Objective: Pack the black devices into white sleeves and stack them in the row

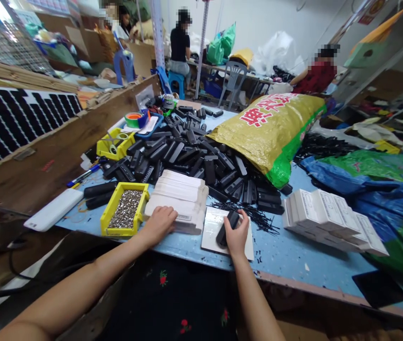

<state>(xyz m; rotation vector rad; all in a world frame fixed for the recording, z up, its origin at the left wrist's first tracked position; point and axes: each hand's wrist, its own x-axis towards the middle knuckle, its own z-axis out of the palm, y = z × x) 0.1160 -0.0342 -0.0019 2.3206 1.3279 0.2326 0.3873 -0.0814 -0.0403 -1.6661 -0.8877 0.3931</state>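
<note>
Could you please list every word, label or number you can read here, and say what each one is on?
Sack: large red Chinese characters, cut off and tilted, not surely readable.
White cartons: grey print, too small to read.
Stack of flat white cartons under the left hand: small label, blurred.
Sign at top right: blurred.
Black part in the right hand: no text shows.

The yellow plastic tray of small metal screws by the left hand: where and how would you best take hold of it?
Probably the two long side rims of the yellow plastic tray of small metal screws, fingers coming down from above. It lies flat and open-topped, so a level lift keeps the screws in. The left hand is nearest.
</note>
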